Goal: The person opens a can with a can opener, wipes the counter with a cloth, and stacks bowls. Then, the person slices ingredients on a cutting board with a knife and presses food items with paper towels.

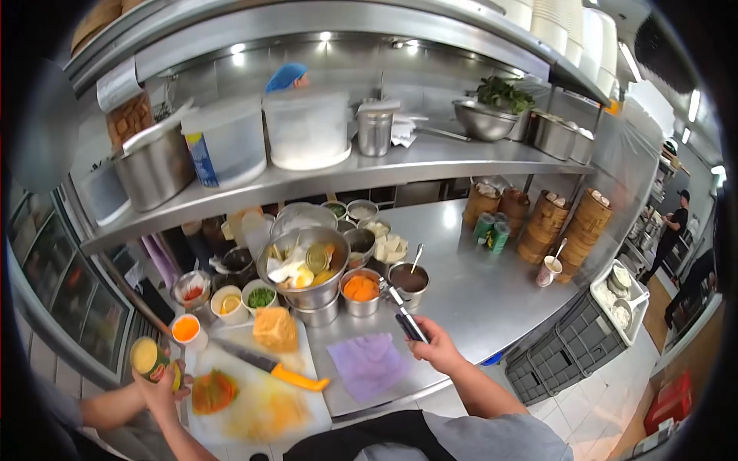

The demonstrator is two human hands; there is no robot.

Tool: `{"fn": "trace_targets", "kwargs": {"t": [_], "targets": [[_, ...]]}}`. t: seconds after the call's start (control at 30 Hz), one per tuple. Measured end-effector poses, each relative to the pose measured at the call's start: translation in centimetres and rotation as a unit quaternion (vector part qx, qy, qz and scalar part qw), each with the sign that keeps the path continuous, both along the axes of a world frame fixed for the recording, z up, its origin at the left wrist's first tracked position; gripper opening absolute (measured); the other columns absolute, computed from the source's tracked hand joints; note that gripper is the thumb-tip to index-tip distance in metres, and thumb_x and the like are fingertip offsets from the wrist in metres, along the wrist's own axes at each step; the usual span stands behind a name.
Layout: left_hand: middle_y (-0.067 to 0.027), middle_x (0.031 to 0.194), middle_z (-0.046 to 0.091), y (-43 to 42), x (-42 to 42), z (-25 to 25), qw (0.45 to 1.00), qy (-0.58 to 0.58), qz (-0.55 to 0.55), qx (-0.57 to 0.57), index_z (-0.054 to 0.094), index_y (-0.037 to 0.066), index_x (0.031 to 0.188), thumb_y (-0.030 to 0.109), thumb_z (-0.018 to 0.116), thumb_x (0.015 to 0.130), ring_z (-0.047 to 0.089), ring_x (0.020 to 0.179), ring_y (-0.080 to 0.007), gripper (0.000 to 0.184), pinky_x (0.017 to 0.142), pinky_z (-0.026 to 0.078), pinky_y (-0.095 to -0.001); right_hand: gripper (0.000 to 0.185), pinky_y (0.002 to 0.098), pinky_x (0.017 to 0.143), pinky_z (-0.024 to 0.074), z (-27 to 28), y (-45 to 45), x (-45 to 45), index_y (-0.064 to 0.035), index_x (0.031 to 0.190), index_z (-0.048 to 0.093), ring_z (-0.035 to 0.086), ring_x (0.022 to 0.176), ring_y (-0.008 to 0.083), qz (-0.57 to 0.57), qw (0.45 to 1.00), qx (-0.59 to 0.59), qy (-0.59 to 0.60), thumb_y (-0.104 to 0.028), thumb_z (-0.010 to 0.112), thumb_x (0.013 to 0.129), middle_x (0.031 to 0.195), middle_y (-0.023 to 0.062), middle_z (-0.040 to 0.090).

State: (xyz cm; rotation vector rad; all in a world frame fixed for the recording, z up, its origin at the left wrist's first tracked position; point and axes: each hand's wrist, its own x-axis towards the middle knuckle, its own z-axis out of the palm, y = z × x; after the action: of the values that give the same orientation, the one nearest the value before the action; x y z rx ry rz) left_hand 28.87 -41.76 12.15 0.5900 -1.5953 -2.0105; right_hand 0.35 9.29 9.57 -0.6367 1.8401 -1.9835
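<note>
Lettering on the can is too small to read, though its label shows red and green; the small green cans are equally illegible. The left hand curls around the can beside the cutting board, its top tilting left. The right hand grips a can opener over the steel counter, its long axis slanting, metal head pointing up-left; whether its handles are squeezed together, I cannot tell.

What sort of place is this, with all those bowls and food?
It looks like a restaurant kitchen, perhaps one serving steamed food. There's a long metal counter, stacked round steamer baskets and a cutting board with a yellow-handled knife.
</note>
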Motion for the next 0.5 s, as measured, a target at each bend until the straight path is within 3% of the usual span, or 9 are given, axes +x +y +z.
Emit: {"fn": "trace_targets", "kwargs": {"t": [0.07, 0.1, 0.17, 0.27, 0.33, 0.37, 0.4, 0.47, 0.5], "targets": [[-0.0082, 0.093, 0.06, -3.7, 1.0, -2.6, 0.995, 0.032, 0.04, 0.08, 0.043, 0.028, 0.122, 0.007, 0.054, 0.093, 0.055, 0.057, -0.0291, 0.037, 0.041, 0.038, -0.0357, 0.055, 0.025, 0.061, 0.0447, 3.2, 0.9, -0.2, -0.0037, 0.134, 0.043, 0.054, 0.074, 0.0101, -0.011, 0.999, -0.051, 0.006, -0.002, 0.059, 0.081, 0.096, 0.005, 0.057], [-0.0082, 0.093, 0.06, -4.4, 1.3, -2.2, 0.995, 0.038, 0.042, 0.079, 0.043, 0.028, 0.122, 0.007, 0.054, 0.093, 0.055, 0.057, -0.0291, 0.037, 0.041, 0.038, -0.0357, 0.054, 0.0256, 0.057, 0.045, 4.9, 1.3, -0.2, -0.0028, 0.133, 0.043, 0.054, 0.071, 0.011, -0.018, 0.995, -0.095, 0.002, -0.001, 0.058, 0.081, 0.096, 0.0062, 0.058], [-0.0093, 0.091, 0.06, -5.3, 1.9, -1.8, 0.982, 0.01, 0.19, 0.009, 0.042, 0.028, 0.121, 0.009, 0.057, 0.092, 0.053, 0.056, -0.0291, 0.038, 0.04, 0.038, -0.0356, 0.053, 0.0267, 0.055, 0.0468, 9.1, 2.1, -0.2, -0.0012, 0.129, 0.042, 0.055, 0.067, 0.0133, -0.041, 0.984, -0.168, 0.046, -0.003, 0.053, 0.078, 0.095, 0.0091, 0.058], [-0.0112, 0.088, 0.06, -12.5, 4.4, -3.3, 0.981, 0.023, 0.195, -0.01, 0.032, 0.023, 0.131, 0.004, 0.064, 0.086, 0.055, 0.05, -0.0276, 0.058, 0.037, 0.039, -0.0336, 0.057, 0.0251, 0.051, 0.0464, 15.6, 3.8, -1.3, -0.0011, 0.133, 0.038, 0.056, 0.068, 0.013, -0.102, 0.953, -0.205, 0.199, -0.012, 0.053, 0.079, 0.098, 0.0123, 0.058], [-0.013, 0.089, 0.061, -11.1, 3.3, -3.2, 0.874, 0.017, 0.436, -0.214, 0.024, 0.012, 0.138, 0.002, 0.069, 0.082, 0.054, 0.045, -0.0249, 0.072, 0.036, 0.04, -0.0342, 0.051, 0.0217, 0.051, 0.0446, 21.2, 4.7, -2.4, 0.0009, 0.136, 0.037, 0.056, 0.068, 0.0109, -0.146, 0.904, -0.2, 0.349, -0.008, 0.05, 0.087, 0.101, 0.0123, 0.058], [-0.0158, 0.1, 0.06, -11.2, 3.4, -2.9, 0.794, -0.073, 0.538, -0.274, 0.024, 0.002, 0.141, 0.003, 0.072, 0.08, 0.062, 0.062, -0.0246, 0.078, 0.049, 0.049, -0.0329, 0.048, 0.0207, 0.051, 0.0435, 24.3, 5.2, -3.4, 0.0007, 0.136, 0.041, 0.054, 0.068, 0.0085, -0.185, 0.883, -0.176, 0.393, -0.007, 0.05, 0.09, 0.103, 0.0098, 0.057], [-0.0158, 0.1, 0.06, -11.1, 3.4, -2.9, 0.791, -0.074, 0.542, -0.275, 0.024, 0.002, 0.141, 0.003, 0.072, 0.08, 0.062, 0.062, -0.0246, 0.078, 0.049, 0.049, -0.0329, 0.046, 0.0197, 0.049, 0.0414, 27.9, 4.9, -3.5, 0.0, 0.135, 0.047, 0.053, 0.068, 0.0063, -0.259, 0.848, -0.154, 0.435, -0.011, 0.053, 0.091, 0.096, 0.0055, 0.058], [-0.0187, 0.116, 0.057, -10.5, 3.5, -3.0, 0.67, -0.018, 0.561, -0.486, 0.033, 0.001, 0.14, 0.005, 0.071, 0.082, 0.063, 0.092, -0.025, 0.069, 0.076, 0.053, -0.0348, 0.044, 0.0205, 0.061, 0.0403, 34.5, 5.4, -6.6, -0.0002, 0.13, 0.055, 0.048, 0.07, 0.0059, -0.35, 0.748, -0.089, 0.557, -0.017, 0.061, 0.09, 0.085, 0.0004, 0.059], [-0.0197, 0.131, 0.05, -6.9, 3.1, -1.2, 0.635, -0.064, 0.555, -0.533, 0.04, -0.001, 0.137, 0.007, 0.068, 0.085, 0.054, 0.116, -0.0237, 0.06, 0.098, 0.044, -0.0363, 0.045, 0.0224, 0.066, 0.0403, 37.9, 5.5, -8.4, -0.0008, 0.128, 0.058, 0.047, 0.071, 0.0065, -0.387, 0.696, -0.062, 0.601, -0.022, 0.064, 0.088, 0.089, -0.0002, 0.06]]}}
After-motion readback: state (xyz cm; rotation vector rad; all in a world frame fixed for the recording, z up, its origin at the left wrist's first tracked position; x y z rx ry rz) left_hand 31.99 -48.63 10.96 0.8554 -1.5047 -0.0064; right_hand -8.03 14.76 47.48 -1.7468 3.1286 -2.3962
